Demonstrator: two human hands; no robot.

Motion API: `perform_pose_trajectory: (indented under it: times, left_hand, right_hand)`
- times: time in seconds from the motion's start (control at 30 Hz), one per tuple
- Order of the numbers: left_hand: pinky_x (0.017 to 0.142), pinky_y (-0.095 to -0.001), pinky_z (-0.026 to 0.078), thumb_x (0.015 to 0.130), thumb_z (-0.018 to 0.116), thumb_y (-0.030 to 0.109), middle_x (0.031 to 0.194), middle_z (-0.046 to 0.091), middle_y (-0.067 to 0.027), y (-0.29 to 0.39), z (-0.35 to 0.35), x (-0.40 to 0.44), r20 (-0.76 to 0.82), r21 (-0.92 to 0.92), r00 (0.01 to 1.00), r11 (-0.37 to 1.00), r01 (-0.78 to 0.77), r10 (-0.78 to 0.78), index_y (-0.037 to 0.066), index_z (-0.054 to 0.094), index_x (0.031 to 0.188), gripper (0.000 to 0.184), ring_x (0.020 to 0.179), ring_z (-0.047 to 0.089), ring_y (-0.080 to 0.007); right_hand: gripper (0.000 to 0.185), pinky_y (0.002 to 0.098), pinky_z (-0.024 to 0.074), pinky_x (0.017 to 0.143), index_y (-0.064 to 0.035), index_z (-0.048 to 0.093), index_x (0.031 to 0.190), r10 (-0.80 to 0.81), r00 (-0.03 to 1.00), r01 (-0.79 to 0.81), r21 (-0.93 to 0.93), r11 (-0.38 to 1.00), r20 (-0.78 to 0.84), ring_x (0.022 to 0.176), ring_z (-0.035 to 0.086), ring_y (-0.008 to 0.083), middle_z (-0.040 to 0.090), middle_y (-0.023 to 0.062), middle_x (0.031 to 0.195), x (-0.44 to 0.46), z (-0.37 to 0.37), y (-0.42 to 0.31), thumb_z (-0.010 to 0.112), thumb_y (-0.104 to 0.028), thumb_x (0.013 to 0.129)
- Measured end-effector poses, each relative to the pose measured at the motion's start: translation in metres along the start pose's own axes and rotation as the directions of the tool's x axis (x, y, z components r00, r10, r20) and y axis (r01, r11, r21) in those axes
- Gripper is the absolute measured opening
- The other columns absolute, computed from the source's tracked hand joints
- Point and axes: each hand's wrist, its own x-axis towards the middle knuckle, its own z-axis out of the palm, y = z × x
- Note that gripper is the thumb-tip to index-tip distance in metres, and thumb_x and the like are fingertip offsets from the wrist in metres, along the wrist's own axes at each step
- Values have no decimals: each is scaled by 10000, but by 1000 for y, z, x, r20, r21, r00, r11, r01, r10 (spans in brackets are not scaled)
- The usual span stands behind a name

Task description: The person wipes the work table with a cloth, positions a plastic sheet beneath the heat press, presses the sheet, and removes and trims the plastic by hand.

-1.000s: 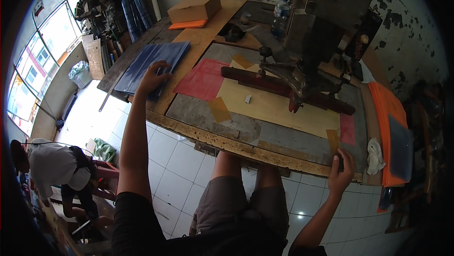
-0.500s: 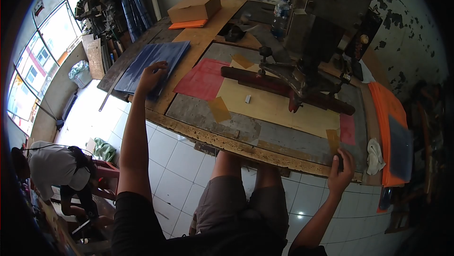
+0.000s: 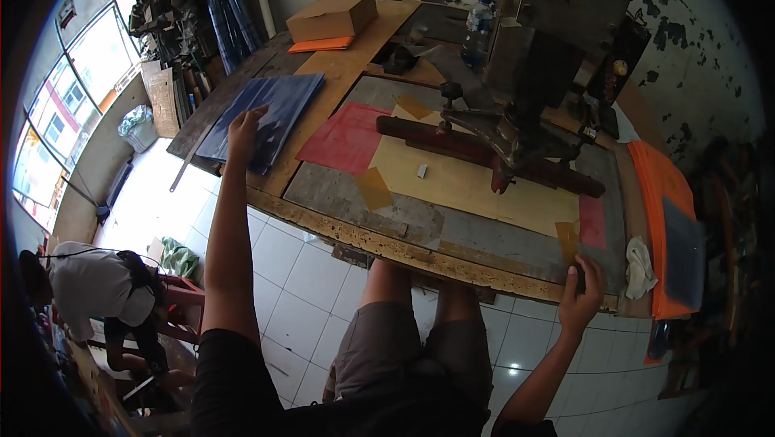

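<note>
My left hand (image 3: 245,130) is over the near part of a stack of glossy dark blue plastic sheets (image 3: 286,98) at the table's left. Its fingers point right, partly stretched out; whether they touch the top sheet is hard to see. At the table's front right edge, my right hand (image 3: 583,292) is curled around a small black handle-like piece (image 3: 580,278), mostly hidden by the fingers. Nearby, brown tape (image 3: 567,237) lies across a cream sheet (image 3: 452,179) with pink pieces (image 3: 343,137) at its ends. A small pale block (image 3: 421,171) rests on the cream sheet.
A heavy press (image 3: 537,66) with a dark red bar (image 3: 484,154) stands over the table. Around it are a cardboard box (image 3: 331,17), a bottle (image 3: 478,29), orange sheets (image 3: 666,235) and a white cloth (image 3: 641,267). Another person (image 3: 101,288) is at lower left.
My left hand has shifted slightly left and turned, its fingers drawn closer together and pointing right. My right hand stays in place. The press looks unchanged.
</note>
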Motion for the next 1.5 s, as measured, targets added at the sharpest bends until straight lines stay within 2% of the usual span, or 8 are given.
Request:
perform_pose_trajectory:
  times: [0.17,0.37,0.57,0.77,0.9,1.07,1.17,1.5]
  left_hand:
    - [1181,-375,490,1141,597,166,1502,677,-192,-81,-32,37,-56,-367,992,922,-122,109,-58,605,1198,231,1347,668,-260]
    - [1049,-356,566,1134,641,220,1382,716,-150,-96,-72,84,-24,-122,998,991,-61,59,-2,617,1179,228,1256,686,-223]
    - [1261,-477,414,1168,486,268,1603,571,-203,127,-74,55,-87,-166,864,848,-503,496,-9,667,1254,341,1499,536,-312]
    - [1240,-455,413,1135,537,353,1544,647,-197,232,25,-98,148,-77,866,879,-471,477,25,711,1289,402,1467,574,-284]
    - [1105,-429,497,925,715,128,1209,745,-89,219,130,-267,321,-242,877,927,-288,357,27,675,1406,494,1121,710,-233]
    - [1320,-662,166,1025,628,245,1623,537,-205,199,227,-416,816,-241,383,857,-455,433,27,739,1208,306,1615,368,-423]
    - [1328,-657,132,1039,602,270,1617,540,-201,198,223,-423,802,-437,388,889,-136,453,40,720,1365,416,1646,305,-423]
    - [1333,-643,195,981,738,326,1672,510,-113,174,175,-369,758,109,543,751,-652,361,114,708,1392,463,1597,403,-361]
  right_hand:
    - [229,467,513,1073,-38,762,1227,3,1000,-3,35,999,3,1194,694,335,750,116,1257,1,-1,-2,709,-156,1038]
    - [222,447,514,1072,-29,761,1226,-10,1000,9,30,1000,17,1194,693,331,748,126,1251,3,-5,-6,701,-153,1053]
    - [231,442,513,1072,-27,761,1227,-14,999,13,37,999,29,1194,693,331,746,125,1251,1,-5,-2,708,-169,1051]
    - [235,445,509,1068,-29,764,1228,-18,997,36,225,974,-80,1170,697,330,741,119,1239,-3,-5,-23,715,-135,1024]
    - [459,449,539,1034,12,741,1290,-47,967,-146,700,699,249,1168,713,279,765,145,1255,-60,-3,-79,650,-387,1081]
    - [737,355,517,1077,14,507,1570,80,800,-590,803,-81,595,1226,703,236,739,127,1295,-126,17,-126,539,-575,1129]
    - [630,334,591,930,39,506,1540,162,726,-688,704,176,668,1067,758,207,755,131,1229,-110,-11,-104,599,-430,1130]
    - [305,296,534,579,3,690,1309,383,733,-679,574,458,561,611,714,185,767,123,845,-61,-60,-41,693,-198,1079]
